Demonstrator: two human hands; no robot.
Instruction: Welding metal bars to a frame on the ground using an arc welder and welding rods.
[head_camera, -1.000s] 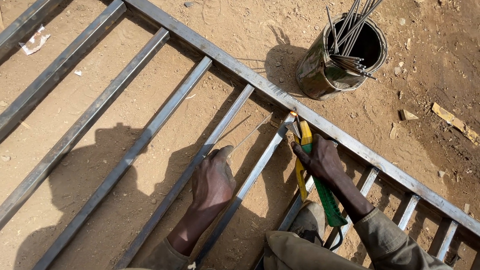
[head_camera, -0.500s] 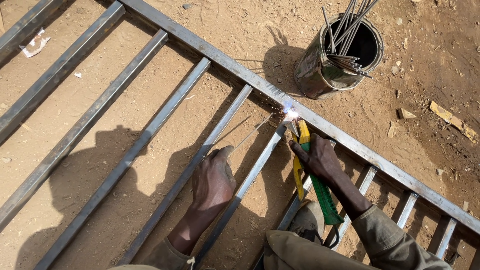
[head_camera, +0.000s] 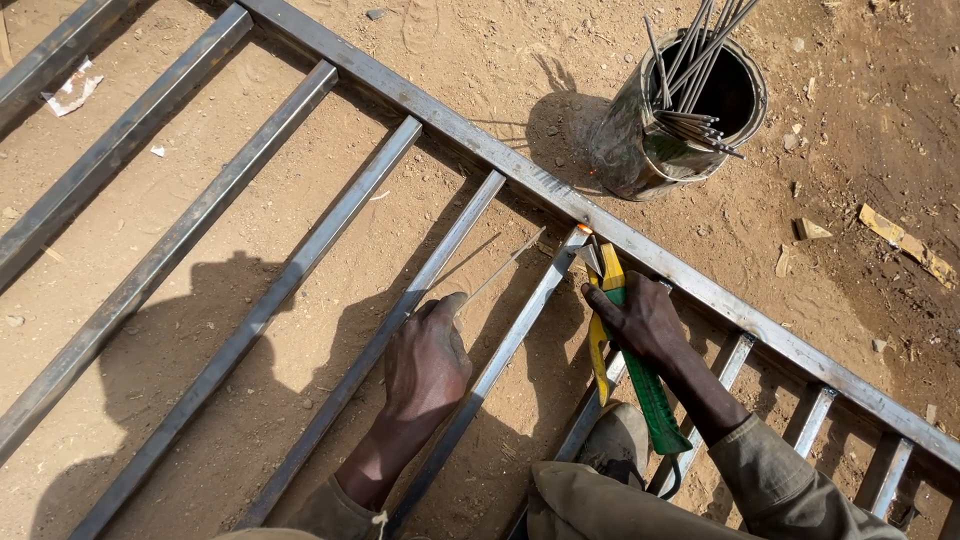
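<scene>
The welding rod (head_camera: 500, 272) is thin and pale, and I hold its lower end between the fingertips of my left hand (head_camera: 428, 362). It slants up and to the right across the sandy ground (head_camera: 300, 420), and its tip ends near the top of the steel bar (head_camera: 500, 350), close to where that bar meets the long frame rail (head_camera: 640, 245). My left hand is curled almost closed, pinching the rod, and it rests on the neighbouring bar (head_camera: 340, 380) with the knuckles up.

My right hand (head_camera: 645, 322) is wrapped shut around the electrode holder (head_camera: 630, 360), a clamp with yellow and green handles. Its metal nose points up at the joint between the steel bar and the frame rail, and seems to touch the bar's end, though I cannot tell for sure. The green handle runs back down past my wrist toward my sleeve (head_camera: 790, 480).

The frame lies flat on the ground, with several parallel bars running from lower left to upper right into the frame rail. Short cross pieces (head_camera: 815, 420) sit under the rail to the right of my arm.

Beyond the rail, well apart from my hands, a dented metal can (head_camera: 650, 150) stands upright in the dirt, with a bundle of spare rods (head_camera: 700, 60) sticking out of its open top. A scrap of paper (head_camera: 75, 88) lies at the far left, and a bit of wood (head_camera: 900, 240) lies off to the right.
</scene>
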